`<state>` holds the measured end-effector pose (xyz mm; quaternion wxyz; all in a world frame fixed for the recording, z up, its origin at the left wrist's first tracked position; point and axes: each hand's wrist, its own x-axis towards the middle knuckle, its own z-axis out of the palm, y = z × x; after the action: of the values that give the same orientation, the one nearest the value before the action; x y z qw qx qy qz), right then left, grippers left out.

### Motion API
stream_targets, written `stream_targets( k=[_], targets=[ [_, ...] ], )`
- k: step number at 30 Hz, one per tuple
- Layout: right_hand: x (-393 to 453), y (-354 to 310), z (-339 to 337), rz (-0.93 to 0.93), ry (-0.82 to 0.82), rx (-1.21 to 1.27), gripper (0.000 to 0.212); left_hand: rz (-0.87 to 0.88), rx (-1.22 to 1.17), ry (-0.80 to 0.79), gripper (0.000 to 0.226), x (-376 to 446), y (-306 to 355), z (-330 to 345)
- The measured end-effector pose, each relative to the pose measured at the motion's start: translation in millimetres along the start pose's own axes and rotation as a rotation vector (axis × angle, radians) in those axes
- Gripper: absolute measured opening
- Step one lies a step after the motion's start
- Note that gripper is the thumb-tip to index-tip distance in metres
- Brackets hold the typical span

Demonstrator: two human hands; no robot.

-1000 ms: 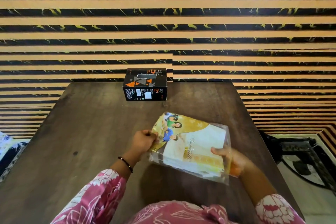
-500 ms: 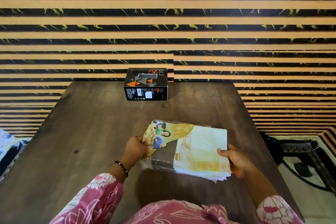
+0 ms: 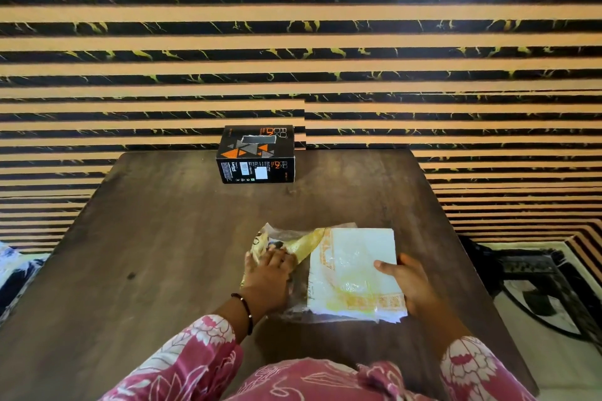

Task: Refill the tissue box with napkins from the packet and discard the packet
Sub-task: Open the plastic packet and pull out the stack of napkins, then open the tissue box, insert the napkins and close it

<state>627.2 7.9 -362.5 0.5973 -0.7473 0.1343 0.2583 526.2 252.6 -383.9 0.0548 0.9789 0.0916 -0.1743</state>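
A clear plastic packet (image 3: 286,241) with a yellow printed panel lies flat on the dark wooden table (image 3: 163,238), near its front edge. Inside it sits a stack of white napkins (image 3: 353,267) with orange borders, at the packet's right end. My left hand (image 3: 267,273) presses down on the packet's crumpled left end. My right hand (image 3: 407,280) grips the right side of the napkin stack through the plastic, thumb on top. The black tissue box (image 3: 255,155) with orange and grey triangles stands upright at the table's far edge, its top slot showing no napkin.
A wall of orange and black marbled stripes (image 3: 293,42) rises straight behind the table. To the right of the table, on the floor, lies a dark patterned rug (image 3: 537,280). A patterned cloth (image 3: 13,273) shows at the far left.
The packet came down from a tilted hold to lie flat on the table. My left hand slid onto its left end, and the printed plastic bunched up there.
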Motion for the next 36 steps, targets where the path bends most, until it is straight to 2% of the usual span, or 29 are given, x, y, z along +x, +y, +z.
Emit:
stream_targets(
  k=[7,9,12,14,16,18,20,21,22,24,27,36],
  targets=[
    [-2,21,-27,0.012,0.297,0.171,0.024,-0.209,0.078,-0.072,0.061,-9,8,-4],
    [-4,25,-34,0.052,0.366,0.304,0.028,-0.289,0.135,-0.092,0.062,-11,17,-6],
    [-12,27,-37,0.088,0.376,0.513,0.039,-0.397,0.185,-0.145,0.056,-16,25,-5],
    [-14,33,-36,0.109,0.306,0.496,0.041,-0.319,0.213,-0.247,0.046,-16,20,-1],
    [-17,40,-35,0.142,0.293,0.446,0.042,-0.200,0.183,-0.326,0.038,-14,15,-1],
    [-25,42,-33,0.136,0.467,0.229,0.057,-0.167,0.146,-0.323,0.034,-13,17,-8],
    [-33,40,-32,0.013,0.681,-0.134,0.068,-0.255,0.073,-0.181,0.037,-13,26,-16],
    [-39,35,-30,-0.111,0.736,-0.304,0.066,-0.269,0.077,-0.088,0.040,-13,30,-19],
    [-42,33,-28,-0.249,0.731,-0.474,0.061,-0.246,0.088,-0.012,0.045,-14,34,-21],
    [-40,29,-22,-0.419,0.566,-0.828,0.048,-0.141,0.076,0.061,0.050,-17,36,-18],
    [-25,22,-13,-0.401,0.280,-1.210,0.047,-0.132,0.012,-0.009,0.055,-22,37,-4],
    [17,-12,12,-0.567,-0.038,-1.376,0.059,-0.185,0.010,-0.077,0.062,-32,41,4]
  ],
)
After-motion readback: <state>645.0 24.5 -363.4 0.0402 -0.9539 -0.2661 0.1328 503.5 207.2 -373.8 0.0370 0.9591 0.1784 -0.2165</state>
